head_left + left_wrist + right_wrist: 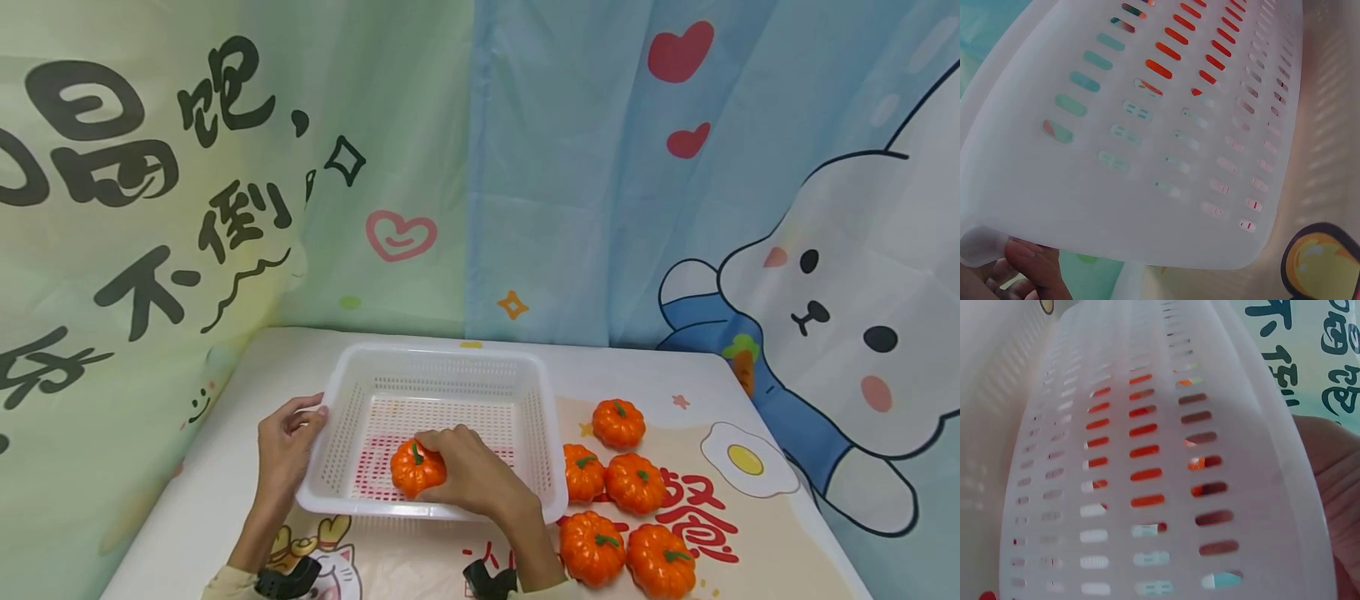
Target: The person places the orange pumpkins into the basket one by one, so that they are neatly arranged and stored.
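Observation:
A white perforated plastic basket (390, 510) stands on the table. My left hand (279, 454) grips its left rim, with the thumb on the rim; the left wrist view shows those fingers (1035, 265) at a corner of the basket. Reaching over the front rim, my right hand (480, 475) holds an orange toy pumpkin (411, 472) with a green stem, low inside the basket. Through the slots of the basket wall (1260, 506), the right wrist view shows bits of orange. The fingers' far side is hidden by the pumpkin and the hand.
Several more orange toy pumpkins (636, 483) stand on the table to the right of the basket, the nearest against its right side. The printed tablecloth (757, 533) covers the table. Behind it hangs a patterned curtain (540, 167).

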Action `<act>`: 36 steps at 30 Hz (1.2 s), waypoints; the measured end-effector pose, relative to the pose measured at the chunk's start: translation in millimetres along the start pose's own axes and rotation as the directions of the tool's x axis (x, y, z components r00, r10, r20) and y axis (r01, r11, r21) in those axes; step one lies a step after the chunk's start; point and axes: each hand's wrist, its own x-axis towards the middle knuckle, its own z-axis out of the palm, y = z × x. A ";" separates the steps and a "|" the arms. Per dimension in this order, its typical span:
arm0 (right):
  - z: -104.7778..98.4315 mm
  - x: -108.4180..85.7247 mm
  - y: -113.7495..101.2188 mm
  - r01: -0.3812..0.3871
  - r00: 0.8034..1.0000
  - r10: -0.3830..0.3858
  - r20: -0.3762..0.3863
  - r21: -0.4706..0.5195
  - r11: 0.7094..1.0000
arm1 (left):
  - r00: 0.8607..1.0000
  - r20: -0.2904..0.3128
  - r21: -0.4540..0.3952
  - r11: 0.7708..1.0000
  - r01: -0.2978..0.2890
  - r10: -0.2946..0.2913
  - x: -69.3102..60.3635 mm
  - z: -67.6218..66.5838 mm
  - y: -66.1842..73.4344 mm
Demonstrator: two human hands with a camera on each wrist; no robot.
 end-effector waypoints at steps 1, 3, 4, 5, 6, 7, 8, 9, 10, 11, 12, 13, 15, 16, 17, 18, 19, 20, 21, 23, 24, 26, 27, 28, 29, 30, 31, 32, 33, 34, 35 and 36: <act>0.9 0.6 -0.7 0.004 1.000 -0.004 0.002 -0.001 1.000 | 1.000 0.000 0.001 1.000 0.000 0.000 -0.2 -0.2 0.0; 2.6 2.2 -2.2 0.012 1.000 -0.012 0.005 -0.005 1.000 | 1.000 -0.001 0.002 1.000 -0.003 0.003 -0.6 -0.2 0.2; 3.5 3.1 -2.8 0.017 1.000 -0.017 0.005 -0.011 1.000 | 1.000 0.000 0.004 1.000 -0.003 0.003 -0.6 -0.2 0.1; 4.2 3.7 -3.6 0.019 1.000 -0.019 0.007 -0.011 1.000 | 1.000 -0.001 0.004 1.000 -0.001 0.001 -0.6 -0.1 0.2; 4.9 4.5 -4.4 0.019 1.000 -0.019 0.009 -0.012 1.000 | 1.000 -0.002 0.004 1.000 0.000 0.000 -0.6 0.1 0.2; 5.7 5.2 -5.0 0.016 1.000 -0.016 0.012 -0.011 1.000 | 1.000 -0.002 0.004 1.000 0.001 -0.001 -0.6 0.2 0.2; 6.2 5.8 -5.7 0.010 1.000 -0.010 0.014 -0.009 1.000 | 1.000 0.002 0.004 1.000 0.003 -0.003 -0.5 0.1 -0.1; 6.8 6.3 -6.1 0.008 1.000 -0.007 0.017 -0.007 1.000 | 1.000 0.002 0.006 1.000 0.005 -0.005 -0.2 0.5 -0.3; 7.4 6.8 -6.4 0.008 1.000 -0.008 0.017 -0.011 1.000 | 1.000 0.003 0.005 1.000 0.006 -0.006 -0.3 0.6 -0.4; 8.0 7.4 -6.5 0.010 1.000 -0.010 0.016 -0.013 1.000 | 1.000 0.003 0.004 1.000 0.007 -0.007 0.0 0.9 -0.5; 8.6 8.0 -6.6 0.015 1.000 -0.015 0.013 -0.019 1.000 | 1.000 0.004 0.003 1.000 0.008 -0.008 0.1 1.2 -0.5; 9.3 8.6 -6.5 0.021 1.000 -0.020 0.010 -0.024 0.999 | 1.000 0.007 0.004 1.000 0.008 -0.008 0.2 1.2 -0.6; 10.6 10.1 -6.3 0.033 0.999 -0.033 0.008 -0.031 0.999 | 1.000 0.004 0.003 1.000 0.005 -0.005 0.2 1.5 -0.1; 11.2 10.8 -6.3 0.036 0.999 -0.036 0.008 -0.034 0.999 | 1.000 0.006 0.001 1.000 0.002 -0.002 0.0 1.3 0.4; 11.6 11.4 -6.4 0.033 0.999 -0.032 0.012 -0.028 0.999 | 1.000 0.007 0.003 1.000 0.002 -0.002 0.2 1.3 0.4; 12.1 12.0 -6.5 0.029 0.999 -0.029 0.015 -0.024 0.999 | 1.000 0.007 0.002 1.000 0.000 0.000 0.1 1.2 0.6; 12.7 12.7 -6.4 0.026 1.000 -0.026 0.018 -0.021 0.999 | 1.000 0.008 0.002 1.000 -0.001 0.001 0.2 1.0 0.6; 13.1 13.6 -6.5 0.023 1.000 -0.023 0.021 -0.016 1.000 | 1.000 0.007 0.002 1.000 -0.001 0.001 0.3 1.1 0.6; 13.5 14.5 -6.6 0.024 0.999 -0.023 0.022 -0.017 1.000 | 1.000 0.007 0.003 1.000 -0.001 0.001 0.3 1.0 0.5; 14.5 16.6 -6.5 0.025 0.999 -0.025 0.025 -0.019 0.999 | 1.000 0.005 0.010 1.000 0.002 -0.002 0.6 0.8 -0.3; 15.2 17.9 -6.3 0.027 0.999 -0.027 0.026 -0.019 0.999 | 1.000 0.004 0.012 1.000 0.003 -0.003 0.7 0.7 -0.7; 16.4 20.3 -6.1 0.025 0.999 -0.025 0.030 -0.011 1.000 | 1.000 0.003 0.016 1.000 0.005 -0.005 0.6 0.5 -1.3; 17.0 21.6 -6.1 0.023 0.999 -0.023 0.033 -0.009 1.000 | 1.000 0.003 0.017 1.000 0.005 -0.005 0.6 0.3 -1.6; 17.8 22.7 -6.0 0.021 0.999 -0.021 0.035 -0.005 1.000 | 1.000 0.004 0.017 1.000 0.006 -0.006 0.5 0.1 -1.9; 18.6 23.8 -6.0 0.017 0.999 -0.017 0.038 0.002 1.000 | 1.000 0.004 0.018 1.000 0.006 -0.006 0.4 0.1 -2.1; 19.5 24.8 -5.9 0.014 0.999 -0.015 0.040 0.007 1.000 | 1.000 0.004 0.015 1.000 0.007 -0.007 0.5 0.0 -2.3; 20.3 25.9 -5.9 0.016 0.999 -0.016 0.043 0.009 1.000 | 1.000 0.005 0.014 1.000 0.007 -0.007 0.4 0.1 -2.2; 21.0 26.9 -6.1 0.018 0.999 -0.018 0.044 0.009 1.000 | 1.000 0.006 0.015 1.000 0.006 -0.006 0.5 0.0 -2.2; 21.8 27.9 -6.3 0.023 0.999 -0.023 0.043 0.008 1.000 | 1.000 0.005 0.013 1.000 0.006 -0.006 0.4 0.0 -2.0; 22.6 28.7 -6.6 0.028 0.999 -0.028 0.044 0.006 1.000 | 1.000 0.004 0.010 1.000 0.006 -0.007 0.2 0.0 -1.8; 23.5 29.8 -6.9 0.035 0.998 -0.036 0.044 0.006 0.999 | 1.000 0.004 0.009 1.000 0.006 -0.006 0.1 0.0 -1.5; 24.2 30.8 -7.4 0.044 0.998 -0.044 0.044 0.003 0.999 | 1.000 0.004 0.009 1.000 0.005 -0.005 -0.2 -0.1 -1.2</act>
